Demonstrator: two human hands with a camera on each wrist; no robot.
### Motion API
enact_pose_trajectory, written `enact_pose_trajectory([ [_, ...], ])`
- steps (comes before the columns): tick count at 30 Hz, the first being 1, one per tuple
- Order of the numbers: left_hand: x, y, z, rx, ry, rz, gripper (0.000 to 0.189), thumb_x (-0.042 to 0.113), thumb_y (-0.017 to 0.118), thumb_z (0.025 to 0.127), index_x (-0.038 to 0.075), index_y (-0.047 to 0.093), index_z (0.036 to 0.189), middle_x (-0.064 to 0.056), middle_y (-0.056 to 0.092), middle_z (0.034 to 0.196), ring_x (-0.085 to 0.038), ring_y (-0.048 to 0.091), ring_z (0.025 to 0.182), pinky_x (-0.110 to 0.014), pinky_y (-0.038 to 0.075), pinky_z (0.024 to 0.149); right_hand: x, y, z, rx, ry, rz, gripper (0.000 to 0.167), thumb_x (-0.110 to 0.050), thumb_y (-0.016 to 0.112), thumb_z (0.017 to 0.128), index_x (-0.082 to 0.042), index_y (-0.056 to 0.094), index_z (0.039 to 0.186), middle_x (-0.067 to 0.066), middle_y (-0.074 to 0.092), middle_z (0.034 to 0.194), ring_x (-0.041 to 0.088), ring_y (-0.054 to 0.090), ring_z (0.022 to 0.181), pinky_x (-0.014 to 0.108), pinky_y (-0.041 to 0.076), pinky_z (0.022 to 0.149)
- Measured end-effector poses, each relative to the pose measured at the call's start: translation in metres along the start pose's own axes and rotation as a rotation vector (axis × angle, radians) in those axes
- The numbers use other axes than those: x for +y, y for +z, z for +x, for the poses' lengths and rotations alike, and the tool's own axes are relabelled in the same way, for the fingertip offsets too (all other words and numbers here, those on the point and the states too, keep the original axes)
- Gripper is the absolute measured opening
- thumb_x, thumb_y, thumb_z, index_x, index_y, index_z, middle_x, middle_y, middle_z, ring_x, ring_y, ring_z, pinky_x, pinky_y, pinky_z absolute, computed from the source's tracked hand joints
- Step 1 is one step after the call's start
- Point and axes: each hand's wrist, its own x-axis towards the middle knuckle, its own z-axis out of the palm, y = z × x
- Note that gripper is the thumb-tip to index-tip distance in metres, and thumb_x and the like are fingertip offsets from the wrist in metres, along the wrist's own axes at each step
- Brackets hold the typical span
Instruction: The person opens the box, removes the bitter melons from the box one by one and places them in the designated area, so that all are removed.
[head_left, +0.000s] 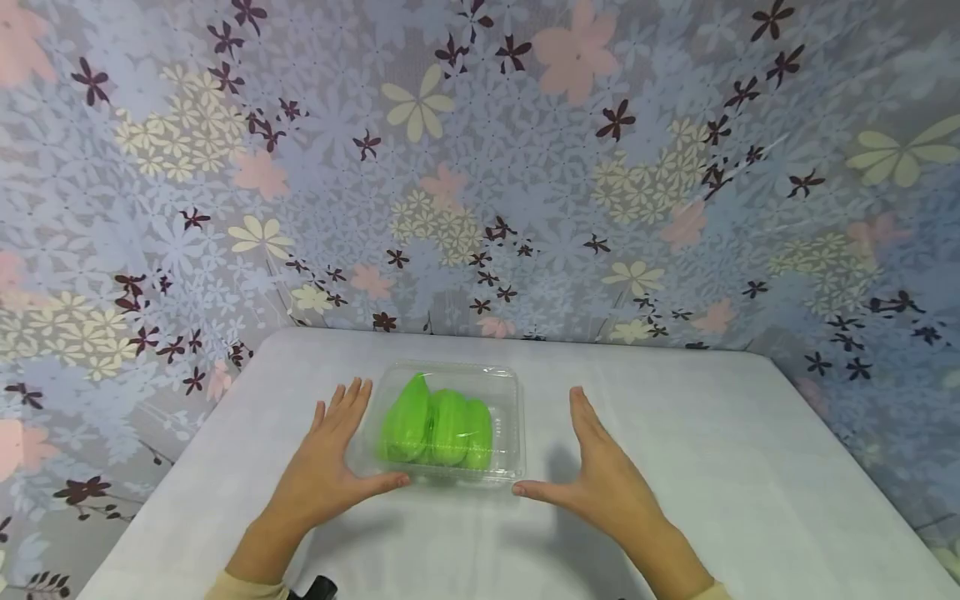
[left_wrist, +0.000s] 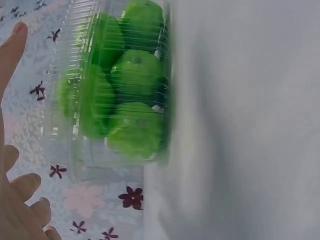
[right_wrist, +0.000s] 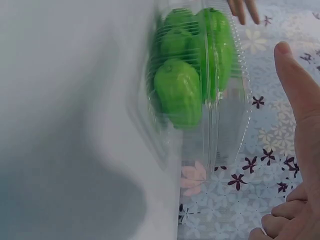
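A clear plastic clamshell box (head_left: 508,421) sits on the white-covered table, its lid down. Inside are several ridged, bright green fruit-like pieces (head_left: 450,427), gathered toward its left side; their exact kind is unclear. My left hand (head_left: 322,467) is spread beside the box's left edge, with the thumb near the front left corner; whether it touches is hard to tell. To the right, my right hand (head_left: 607,479) is held apart from the box, fingers straight and thumb pointing at the front right corner. In the left wrist view, more green pieces (left_wrist: 136,75) show through the ribbed side.
The white tabletop (head_left: 712,467) extends on both sides of the box. Behind and around it hangs a flower-patterned cloth (head_left: 525,167). A small black object (head_left: 321,587) shows by the left sleeve at the bottom edge.
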Motion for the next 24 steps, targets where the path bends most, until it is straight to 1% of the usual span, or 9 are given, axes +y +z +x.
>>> enact_pose_trajectory([
  [6,-0.007,0.01,-0.004,0.043,-0.056,-0.097,0.124,0.064,0.083,0.071,0.025,0.01,0.163,0.0,0.012,0.167,-0.028,0.005,0.153,-0.048,0.001,0.124,-0.004,0.011,0.005,0.008,0.042,0.139,0.146,-0.082,0.077,0.058,-0.018,-0.003,0.162,0.003,0.003,0.168,0.03,0.014,0.152,0.056,0.024,0.119],
  [9,-0.009,0.014,-0.005,0.041,-0.08,-0.139,0.123,0.06,0.085,0.071,0.025,0.011,0.163,0.001,0.012,0.167,-0.028,0.004,0.153,-0.049,0.002,0.124,-0.005,0.016,0.007,0.025,0.061,0.196,0.145,-0.078,0.08,0.059,-0.019,-0.003,0.162,0.002,0.004,0.167,0.029,0.012,0.152,0.056,0.023,0.119],
  [11,-0.011,0.015,-0.005,0.032,-0.104,-0.157,0.124,0.059,0.086,0.071,0.026,0.01,0.163,0.003,0.011,0.167,-0.028,0.004,0.153,-0.051,0.003,0.124,-0.005,0.021,0.008,0.029,0.068,0.235,0.143,-0.074,0.082,0.061,-0.018,-0.002,0.162,0.004,0.004,0.168,0.031,0.012,0.152,0.057,0.022,0.119],
  [13,-0.012,0.015,-0.006,0.02,-0.136,-0.182,0.124,0.059,0.086,0.071,0.029,0.008,0.163,0.003,0.009,0.168,-0.029,0.003,0.153,-0.057,0.005,0.122,-0.006,0.026,0.009,0.024,0.077,0.263,0.142,-0.071,0.084,0.063,-0.017,-0.001,0.163,0.005,0.005,0.168,0.032,0.011,0.152,0.057,0.021,0.119],
  [16,-0.013,0.016,-0.006,-0.003,-0.19,-0.241,0.123,0.057,0.086,0.072,0.033,0.006,0.163,0.001,0.008,0.168,-0.038,0.003,0.152,-0.068,0.008,0.117,-0.006,0.034,0.011,0.015,0.09,0.301,0.138,-0.065,0.086,0.066,-0.014,0.0,0.163,0.008,0.006,0.167,0.034,0.012,0.151,0.057,0.02,0.119],
  [19,-0.013,0.017,-0.007,-0.025,-0.241,-0.305,0.121,0.054,0.087,0.074,0.037,0.006,0.162,-0.005,0.008,0.168,-0.048,0.003,0.149,-0.075,0.009,0.112,-0.005,0.041,0.01,0.012,0.112,0.33,0.136,-0.06,0.088,0.068,-0.013,0.003,0.163,0.01,0.009,0.167,0.037,0.016,0.15,0.057,0.022,0.119],
  [21,-0.013,0.017,-0.008,-0.034,-0.27,-0.339,0.119,0.051,0.087,0.075,0.036,0.008,0.162,-0.009,0.009,0.167,-0.052,0.005,0.147,-0.075,0.011,0.112,-0.004,0.045,0.01,0.019,0.116,0.361,0.132,-0.055,0.089,0.07,-0.011,0.005,0.163,0.014,0.012,0.166,0.039,0.021,0.148,0.057,0.025,0.118],
  [24,-0.014,0.019,-0.009,-0.035,-0.303,-0.367,0.119,0.049,0.086,0.077,0.03,0.007,0.163,-0.011,0.014,0.166,-0.049,0.012,0.147,-0.07,0.015,0.114,-0.003,0.052,0.009,0.023,0.107,0.42,0.127,-0.047,0.089,0.073,-0.008,0.008,0.162,0.019,0.016,0.164,0.041,0.025,0.146,0.053,0.028,0.117],
])
